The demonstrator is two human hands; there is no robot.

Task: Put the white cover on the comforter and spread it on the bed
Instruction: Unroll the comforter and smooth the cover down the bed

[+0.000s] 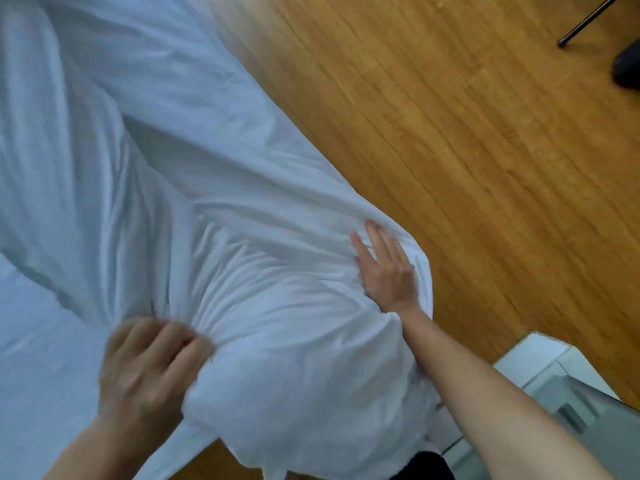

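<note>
The bed [31,341] filled the left side of the head view, its long edge running diagonally from the top centre down towards the lower right. Beyond that edge lay a wide stretch of bare wooden floor [467,168], with only a thin dark leg [585,22] and a dark rounded object [627,65] near the top right corner. At the lower right, close to the person's right forearm, stood a pale grey-white piece of furniture [554,386], which narrowed the room there. A strip of floor also showed below the hanging fabric at the bottom edge.

The white cover [173,150], bulging with the comforter inside it, lay heaped over the bed's near corner and trailed up the bed towards the top left. The left hand [149,372], blurred, was curled into a fist with a bunch of the cover gathered in it, creases fanning out from the knuckles. The bulk of the bundle lay between the two hands. The right hand [386,268] lay flat with fingers straight, pressing on the cover near its outer fold by the bed's edge, gripping nothing. That fold drooped over the side just past the fingers.
</note>
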